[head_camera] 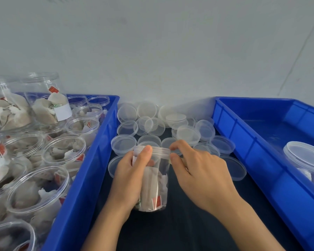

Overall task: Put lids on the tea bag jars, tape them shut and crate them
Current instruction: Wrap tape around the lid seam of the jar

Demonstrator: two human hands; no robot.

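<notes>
Left hand [134,175] wraps the jar [153,180] from the side, thumb up near the rim, holding it upright on the dark table [179,229]. Right hand [198,171] at the jar's top right edge, thumb and forefinger pinching at the lid [157,150]. Lid looks seated on the jar; can't tell if fully screwed down. No tape visible in the pinch, too clear or too small to tell.

Step, my read: lidding, final twist or press, before taping. Next move calls for steady left-hand hold while the right finishes the seal, then tape.

Outward: loose lids [170,127] piled just behind the jar. Left crate [91,160] packed with open jars of tea bags [43,187]. Right crate [261,160] holds one lidded jar [304,160], so crating has barely started.
</notes>
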